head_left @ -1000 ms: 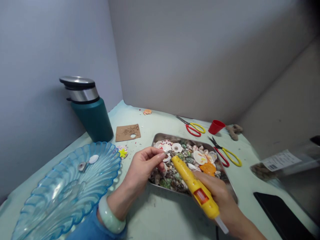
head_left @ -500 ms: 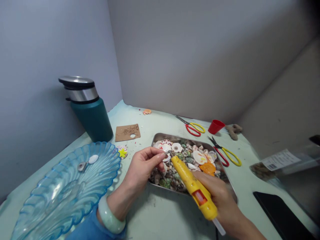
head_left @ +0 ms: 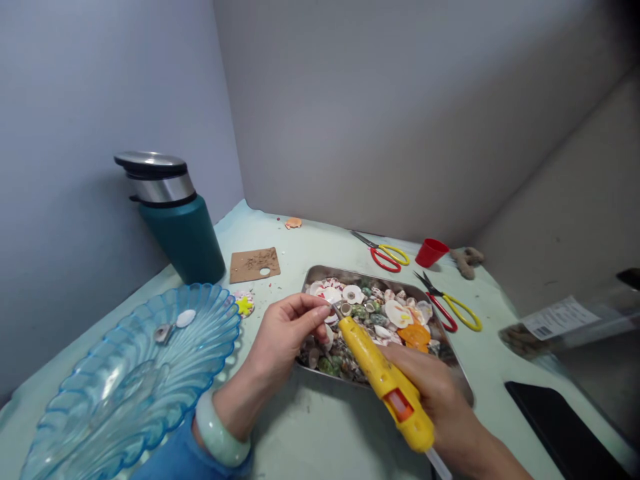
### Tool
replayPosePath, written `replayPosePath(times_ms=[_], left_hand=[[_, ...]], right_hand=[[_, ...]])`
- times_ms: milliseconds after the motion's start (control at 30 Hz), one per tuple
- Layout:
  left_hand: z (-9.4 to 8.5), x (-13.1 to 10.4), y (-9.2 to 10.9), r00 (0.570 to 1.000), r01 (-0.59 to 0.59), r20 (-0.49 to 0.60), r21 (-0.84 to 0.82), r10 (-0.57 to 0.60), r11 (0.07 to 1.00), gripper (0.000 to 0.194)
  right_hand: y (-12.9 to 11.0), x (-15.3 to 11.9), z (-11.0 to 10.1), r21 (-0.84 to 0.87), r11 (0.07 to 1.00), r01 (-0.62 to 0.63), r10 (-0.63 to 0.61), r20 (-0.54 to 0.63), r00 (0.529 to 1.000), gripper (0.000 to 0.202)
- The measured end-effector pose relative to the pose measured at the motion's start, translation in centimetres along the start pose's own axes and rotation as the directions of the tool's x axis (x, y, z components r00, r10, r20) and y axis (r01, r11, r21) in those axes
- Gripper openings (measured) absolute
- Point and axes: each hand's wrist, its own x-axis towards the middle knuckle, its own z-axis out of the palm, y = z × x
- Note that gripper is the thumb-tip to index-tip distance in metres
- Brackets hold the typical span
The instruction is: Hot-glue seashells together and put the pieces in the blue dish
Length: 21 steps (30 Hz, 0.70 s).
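My right hand (head_left: 430, 383) is wrapped round a yellow hot glue gun (head_left: 380, 370), with a clear glue stick poking from its back end. The gun's metal nozzle points up and left, right by the fingertips of my left hand (head_left: 295, 327). Those fingers are pinched on something too small to make out. Both hands are above a metal tray (head_left: 323, 380) filled with seashells (head_left: 397, 313), some white, some orange, many small and spiral. To the left, a blue scalloped glass dish (head_left: 135, 393) holds a white shell (head_left: 186, 318) and a small grey piece (head_left: 163, 333).
Behind the dish stands a teal bottle (head_left: 183, 233) beside a brown card (head_left: 255, 265). Two pairs of scissors (head_left: 387, 257), a red cup (head_left: 431, 253) and a brown lump (head_left: 469, 262) lie beyond the tray. At right are a plastic bag (head_left: 550, 327) and a black flat object (head_left: 565, 427).
The glue gun has shifted slightly left, its nozzle now nearer my left fingertips. My left hand keeps its pinch in nearly the same place.
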Motion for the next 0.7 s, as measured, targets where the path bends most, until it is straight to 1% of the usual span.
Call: replayPosePath(times_ms=[267, 400, 600, 700], left_hand=[[0.04, -0.12, 0.15, 1.0, 0.001, 0.002, -0.003, -0.001, 1.0, 0.017], [0.09, -0.15, 0.2, 1.0, 0.004, -0.009, 0.001, -0.004, 1.0, 0.018], [0.08, -0.16, 0.03, 1.0, 0.012, 0.009, -0.016, -0.012, 1.0, 0.016], [-0.02, -0.09, -0.06, 1.0, 0.003, 0.009, -0.004, -0.003, 1.0, 0.015]], right_hand=[[0.5, -0.27, 0.21, -0.031, 1.0, 0.002, -0.004, -0.063, 0.998, 0.02], [0.2, -0.02, 0.07, -0.048, 0.999, 0.019, -0.021, -0.051, 0.998, 0.015], [-0.11, 0.14, -0.08, -0.057, 0.998, 0.038, -0.039, -0.016, 0.999, 0.018], [-0.03, 0.06, -0.05, -0.071, 0.997, 0.043, -0.046, -0.035, 0.998, 0.018]])
